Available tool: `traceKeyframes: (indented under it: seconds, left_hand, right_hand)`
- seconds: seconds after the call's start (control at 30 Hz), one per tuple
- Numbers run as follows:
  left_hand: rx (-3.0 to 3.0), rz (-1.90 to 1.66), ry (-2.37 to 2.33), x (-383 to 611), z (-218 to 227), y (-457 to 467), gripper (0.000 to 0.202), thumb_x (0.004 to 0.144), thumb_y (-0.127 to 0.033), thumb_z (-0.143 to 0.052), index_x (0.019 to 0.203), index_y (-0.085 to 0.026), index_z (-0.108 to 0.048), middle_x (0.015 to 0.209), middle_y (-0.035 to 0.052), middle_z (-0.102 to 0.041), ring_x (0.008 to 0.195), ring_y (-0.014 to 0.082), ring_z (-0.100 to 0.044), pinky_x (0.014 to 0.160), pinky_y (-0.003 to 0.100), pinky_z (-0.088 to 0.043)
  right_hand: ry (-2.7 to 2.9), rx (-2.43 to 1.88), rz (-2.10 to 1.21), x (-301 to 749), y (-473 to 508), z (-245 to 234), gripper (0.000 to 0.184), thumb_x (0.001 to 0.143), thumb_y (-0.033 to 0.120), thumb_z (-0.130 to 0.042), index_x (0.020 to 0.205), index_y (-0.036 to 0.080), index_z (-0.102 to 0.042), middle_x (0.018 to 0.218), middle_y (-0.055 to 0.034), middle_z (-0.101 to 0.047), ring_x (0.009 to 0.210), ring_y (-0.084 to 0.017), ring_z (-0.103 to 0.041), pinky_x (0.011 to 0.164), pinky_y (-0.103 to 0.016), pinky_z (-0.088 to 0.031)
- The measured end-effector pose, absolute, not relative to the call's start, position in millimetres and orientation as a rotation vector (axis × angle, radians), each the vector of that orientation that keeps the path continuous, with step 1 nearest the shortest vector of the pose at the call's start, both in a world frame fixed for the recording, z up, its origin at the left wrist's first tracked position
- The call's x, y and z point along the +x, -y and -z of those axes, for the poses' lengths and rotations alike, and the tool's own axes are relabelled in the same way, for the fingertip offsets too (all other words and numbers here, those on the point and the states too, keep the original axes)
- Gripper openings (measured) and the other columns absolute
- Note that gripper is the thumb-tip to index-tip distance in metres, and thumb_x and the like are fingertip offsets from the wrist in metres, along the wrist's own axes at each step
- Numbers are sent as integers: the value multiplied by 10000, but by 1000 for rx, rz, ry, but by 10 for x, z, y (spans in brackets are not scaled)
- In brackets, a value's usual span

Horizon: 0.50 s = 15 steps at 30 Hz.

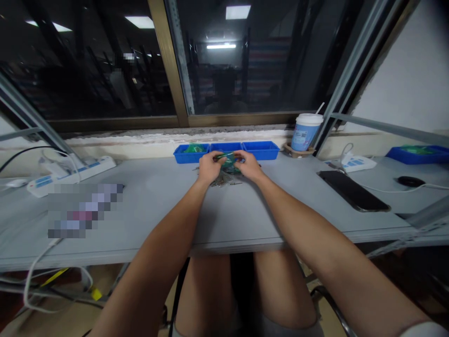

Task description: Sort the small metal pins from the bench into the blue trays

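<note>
My left hand (209, 167) and my right hand (249, 165) meet over the far middle of the grey table (224, 215). Both are closed on a small green part (228, 162) held between them. Under the hands lies a little heap of small dark metal pieces (220, 180). Just behind stand three blue trays (261, 150) in a row; the left one holds green pieces (193, 149).
A white power strip (72, 174) with cables lies at the left, near a blurred patch. A drink cup with a straw (306, 132) stands at the right, a black phone (352, 189) in front of it. Farther right are another power strip (354, 163), a mouse (411, 181) and a blue tray (417, 153).
</note>
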State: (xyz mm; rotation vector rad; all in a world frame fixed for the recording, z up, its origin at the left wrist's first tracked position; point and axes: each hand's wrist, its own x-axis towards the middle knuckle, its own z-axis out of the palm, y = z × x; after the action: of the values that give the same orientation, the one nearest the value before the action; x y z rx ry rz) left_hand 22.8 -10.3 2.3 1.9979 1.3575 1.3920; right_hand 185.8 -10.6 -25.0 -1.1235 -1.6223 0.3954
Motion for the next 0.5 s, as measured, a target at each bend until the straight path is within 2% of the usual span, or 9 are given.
traceKeyframes:
  seconds: [0.1,0.2,0.37,0.5]
  left_hand:
    - [1988,-1418,-1300,229,-26,94,179,761,-214,-715,934,-184,-754,912,52,-748,838,200,-662,862,378,-529]
    - [2032,-1418,-1205,231,-14,76,124,747,-172,-718,864,-184,-756,997,72,-729,960,216,-657,929,396,-514]
    - [2131,-1454,-1114,234,-6,77,146,710,-46,-665,742,-167,-740,1341,100,-564,1204,247,-565,1053,414,-452]
    - [2139,-1414,-1135,235,-31,110,198,711,-16,-590,679,-163,-719,1383,82,-537,1232,255,-546,1081,454,-426]
  right_hand:
    - [1664,-1076,-416,1830,121,231,271,680,160,-626,943,182,-683,865,-27,-711,798,-178,-621,812,-340,-507]
    - [1646,-1124,-357,1838,143,205,156,700,163,-621,836,188,-693,830,-33,-715,803,-189,-617,839,-366,-496]
    - [1543,-1098,-163,1865,176,141,255,680,46,-508,739,206,-697,1036,-53,-733,1045,-223,-611,1008,-430,-432]
    - [1512,-1096,-115,1849,225,94,259,680,41,-503,719,216,-690,1174,-48,-704,1150,-242,-563,1050,-471,-399]
